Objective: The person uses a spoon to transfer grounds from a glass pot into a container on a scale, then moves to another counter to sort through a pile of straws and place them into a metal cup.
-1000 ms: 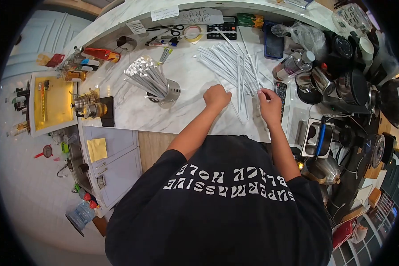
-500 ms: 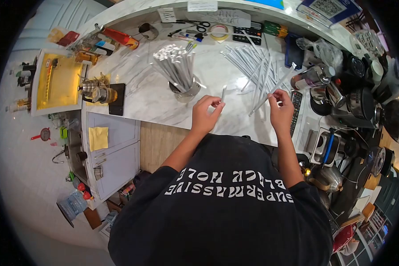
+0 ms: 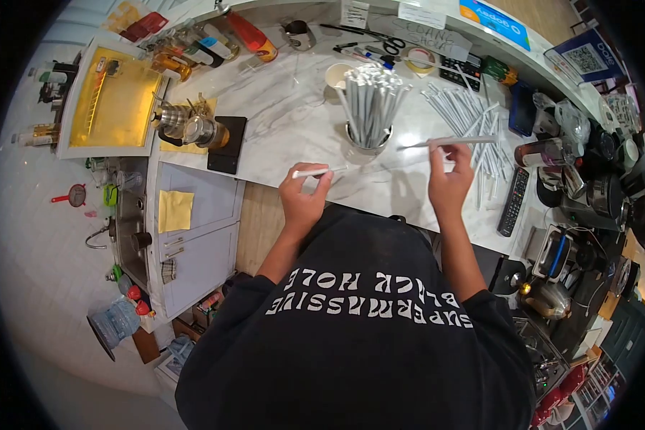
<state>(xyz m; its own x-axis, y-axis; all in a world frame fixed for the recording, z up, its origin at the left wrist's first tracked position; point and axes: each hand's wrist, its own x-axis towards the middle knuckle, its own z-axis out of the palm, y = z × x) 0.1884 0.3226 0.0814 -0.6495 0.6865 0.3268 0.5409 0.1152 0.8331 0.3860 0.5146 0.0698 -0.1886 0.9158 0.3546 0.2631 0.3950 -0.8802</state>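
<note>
My left hand [image 3: 304, 199] pinches a short white strip [image 3: 309, 173] between thumb and fingers, close to the counter's front edge. In my right hand [image 3: 451, 179] is one long grey straw [image 3: 469, 140], held almost level with its far end over the loose straws. A metal cup [image 3: 368, 138] between and beyond my hands holds a thick upright bunch of straws [image 3: 371, 104] with crumpled white tops. To the right, more grey straws [image 3: 462, 115] lie in a fanned pile on the counter.
Behind the bunch stands a pale cup [image 3: 337, 75]. Scissors [image 3: 393, 46], tape [image 3: 419, 59] and a calculator [image 3: 460, 72] lie at the back. A remote [image 3: 512, 203] is at the right, a glass pot [image 3: 206, 132] at the left on a black scale [image 3: 227, 145].
My view has turned, so the counter things sit further right. My left hand has drawn away from the cup. The straw in my right hand has swung from slanted to nearly level.
</note>
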